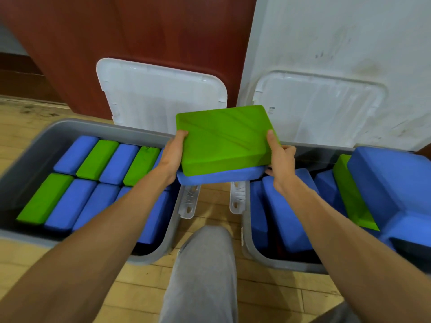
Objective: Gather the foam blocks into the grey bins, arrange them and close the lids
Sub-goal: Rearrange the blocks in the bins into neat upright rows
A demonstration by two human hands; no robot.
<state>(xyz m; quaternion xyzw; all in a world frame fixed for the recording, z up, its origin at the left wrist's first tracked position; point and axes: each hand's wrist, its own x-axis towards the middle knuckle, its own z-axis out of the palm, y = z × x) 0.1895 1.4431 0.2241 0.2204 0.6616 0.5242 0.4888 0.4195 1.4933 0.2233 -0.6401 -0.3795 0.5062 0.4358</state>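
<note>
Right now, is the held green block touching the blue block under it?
Touching. The head view shows the green block lying flat on the blue block, no gap along their near edge.

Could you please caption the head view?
Left hand and right hand hold a green block atop a blue block between two grey bins.

Single head view, looking forward-down, close over grey bins (149, 134) on floor.

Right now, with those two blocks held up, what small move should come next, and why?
Probably swing the green block and blue block over the left bin: left hand and right hand grip them between bins; its rows lie neat, the right bin is heaped untidily.
</note>
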